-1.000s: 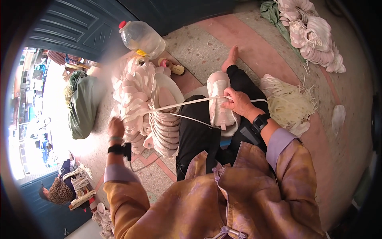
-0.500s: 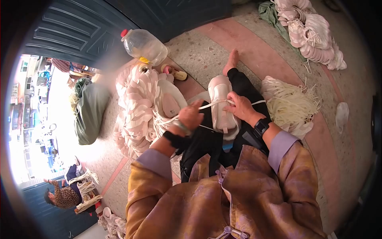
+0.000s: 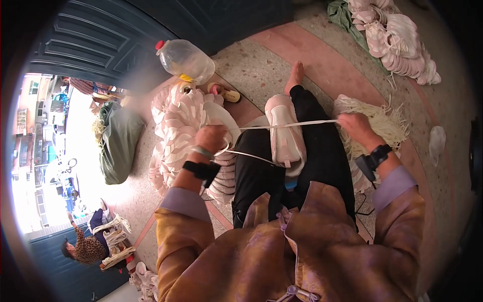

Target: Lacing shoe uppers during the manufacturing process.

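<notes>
A pale pink and white shoe upper (image 3: 283,110) lies lengthwise between my thighs, its toe end pointing away from me. Across it a white shoelace (image 3: 307,123) is stretched almost straight from side to side. My left hand (image 3: 210,138) is closed on the lace at the left, in front of a heap of pale shoe uppers (image 3: 173,123). At the other side my right hand (image 3: 358,130) grips the lace beside a bundle of cream laces (image 3: 385,126). A second strand of lace runs from near my left hand to the upper's near end.
Beyond the left heap stand a clear plastic jug (image 3: 188,60) with a red cap and a sandal (image 3: 229,94). More uppers (image 3: 397,40) lie far right. A green sack (image 3: 118,146) sits left. A person (image 3: 90,244) in a leopard-print top sits at lower left.
My hands have moved apart, the left one leftward and the right one well to the right. The lace is now drawn out taut across the upper.
</notes>
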Available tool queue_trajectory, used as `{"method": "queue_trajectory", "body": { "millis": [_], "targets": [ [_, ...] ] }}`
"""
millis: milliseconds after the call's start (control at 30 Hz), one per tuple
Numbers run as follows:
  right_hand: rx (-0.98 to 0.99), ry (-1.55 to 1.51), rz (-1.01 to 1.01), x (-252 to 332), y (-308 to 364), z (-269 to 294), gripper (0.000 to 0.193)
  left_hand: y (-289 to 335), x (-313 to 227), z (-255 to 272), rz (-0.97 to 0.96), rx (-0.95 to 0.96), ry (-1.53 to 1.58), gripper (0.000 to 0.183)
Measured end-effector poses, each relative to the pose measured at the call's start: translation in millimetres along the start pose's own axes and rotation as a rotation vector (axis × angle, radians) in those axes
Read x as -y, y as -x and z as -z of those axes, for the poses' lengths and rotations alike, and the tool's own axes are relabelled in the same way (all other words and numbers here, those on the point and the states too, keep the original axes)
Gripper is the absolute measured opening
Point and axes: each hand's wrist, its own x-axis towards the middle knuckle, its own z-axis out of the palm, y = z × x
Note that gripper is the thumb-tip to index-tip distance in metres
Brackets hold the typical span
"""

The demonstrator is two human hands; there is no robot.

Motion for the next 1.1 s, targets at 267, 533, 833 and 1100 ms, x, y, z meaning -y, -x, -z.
{"method": "queue_trajectory", "body": {
  "millis": [267, 533, 833, 1100],
  "targets": [
    [-0.094, 0.061, -0.167, -42.5, 71.0, 88.7, 0.012, 64.4, 92.9, 34.9, 0.236, -0.281, 0.163, 0.012],
    [-0.068, 0.204, -0.342, -43.8, 111.4, 180.0, 0.015, 113.9, 141.1, 73.6, 0.239, -0.29, 0.204, 0.009],
    [-0.174, 0.705, -0.19, -87.3, 154.0, 305.5, 0.026, 157.9, 203.8, 168.9, 0.248, -0.39, -0.209, 0.015],
    [-0.405, 1.067, 0.026, -66.3, 152.7, 346.2, 0.022, 179.3, 218.0, 213.0, 0.157, -0.412, -0.26, 0.01]
  ]
}}
